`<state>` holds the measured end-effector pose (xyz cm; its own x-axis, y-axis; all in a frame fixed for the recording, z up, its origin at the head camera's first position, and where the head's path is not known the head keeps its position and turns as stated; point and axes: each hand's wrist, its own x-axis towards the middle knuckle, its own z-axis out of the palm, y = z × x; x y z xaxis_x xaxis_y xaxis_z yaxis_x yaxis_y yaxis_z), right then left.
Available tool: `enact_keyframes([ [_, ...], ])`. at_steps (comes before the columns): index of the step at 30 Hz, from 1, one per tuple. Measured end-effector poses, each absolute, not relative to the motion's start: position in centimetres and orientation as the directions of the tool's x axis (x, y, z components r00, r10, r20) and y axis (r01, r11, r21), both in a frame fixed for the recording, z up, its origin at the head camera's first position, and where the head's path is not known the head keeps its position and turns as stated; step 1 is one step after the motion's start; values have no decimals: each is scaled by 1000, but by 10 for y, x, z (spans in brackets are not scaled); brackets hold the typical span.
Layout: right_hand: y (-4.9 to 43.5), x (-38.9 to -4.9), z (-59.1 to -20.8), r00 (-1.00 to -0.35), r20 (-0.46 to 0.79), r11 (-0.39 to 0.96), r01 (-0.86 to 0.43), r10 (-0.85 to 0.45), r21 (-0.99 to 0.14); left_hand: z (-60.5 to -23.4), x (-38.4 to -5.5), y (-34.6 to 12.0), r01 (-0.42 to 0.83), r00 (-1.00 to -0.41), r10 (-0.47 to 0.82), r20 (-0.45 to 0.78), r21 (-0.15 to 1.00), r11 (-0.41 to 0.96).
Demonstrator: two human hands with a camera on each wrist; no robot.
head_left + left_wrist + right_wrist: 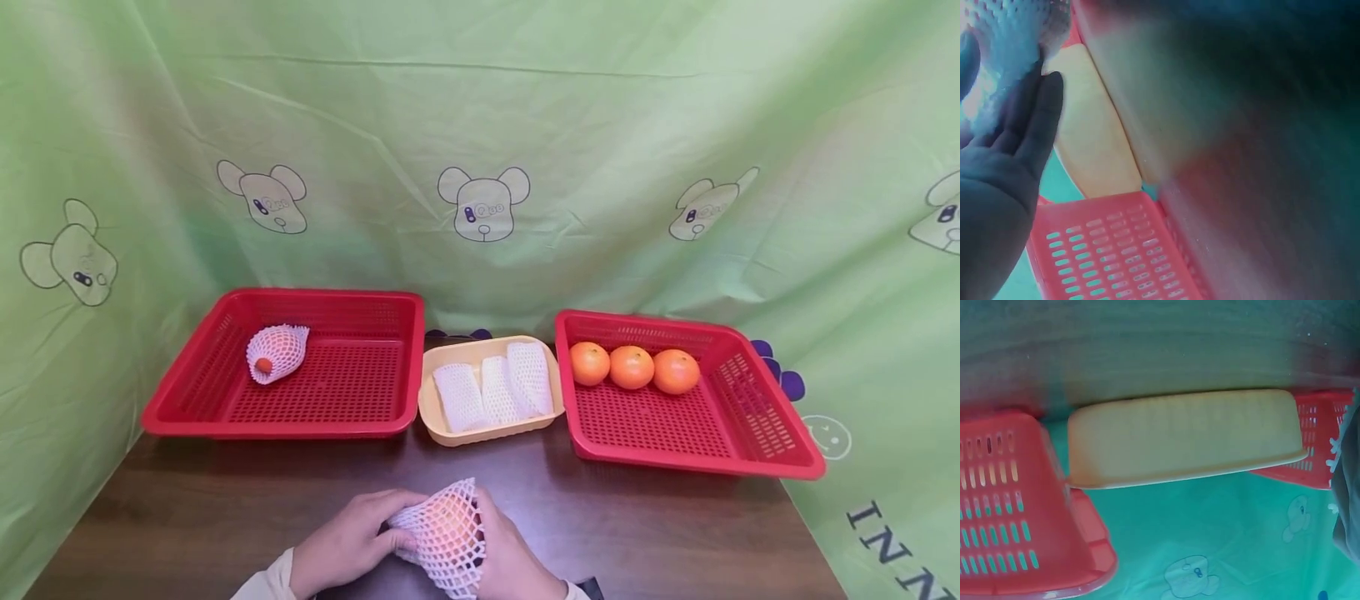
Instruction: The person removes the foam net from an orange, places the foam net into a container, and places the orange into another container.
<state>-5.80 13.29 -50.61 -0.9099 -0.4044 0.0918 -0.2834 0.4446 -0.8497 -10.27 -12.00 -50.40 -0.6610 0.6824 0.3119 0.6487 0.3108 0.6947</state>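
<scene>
Above the near part of the table, both hands hold an orange point(454, 521) that shows through a white foam net sleeve point(427, 529). My left hand point(352, 537) pinches the sleeve's left side between thumb and fingers. From the right, my right hand point(510, 554) grips the sleeve and fruit; some of its fingers are hidden behind the mesh. In the left wrist view, the left hand point(997, 187) lies along the blurred netting point(1016, 37). Only a strip of the right hand point(1349, 481) appears at the right wrist view's edge.
A red basket point(315, 427) at left contains one netted fruit point(277, 350). Between the baskets, a yellow tray point(450, 437) holds folded foam nets point(459, 396). The right red basket point(697, 461) has three bare oranges point(632, 367). A green curtain point(480, 108) hangs behind the brown table point(225, 500).
</scene>
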Motion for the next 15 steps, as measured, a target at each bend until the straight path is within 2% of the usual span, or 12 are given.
enact_keyframes([
  [4, 135, -53, -505, -924, 126, 433, -285, -360, -855, -504, -105, -117, 702, -627, 645, 437, 677, 224],
  [9, 144, -47, -506, -938, 182, 444, -303, -296, -843, -507, -107, -116, 732, -604, 615, 508, 659, 174],
  [12, 152, -42, -505, -942, 203, 431, -306, -268, -849, -507, -109, -117, 736, -607, 615, 504, 649, 195],
  [15, 163, -35, -500, -959, 151, 427, -245, -241, -871, -504, -110, -119, 702, -647, 627, 433, 660, 268],
])
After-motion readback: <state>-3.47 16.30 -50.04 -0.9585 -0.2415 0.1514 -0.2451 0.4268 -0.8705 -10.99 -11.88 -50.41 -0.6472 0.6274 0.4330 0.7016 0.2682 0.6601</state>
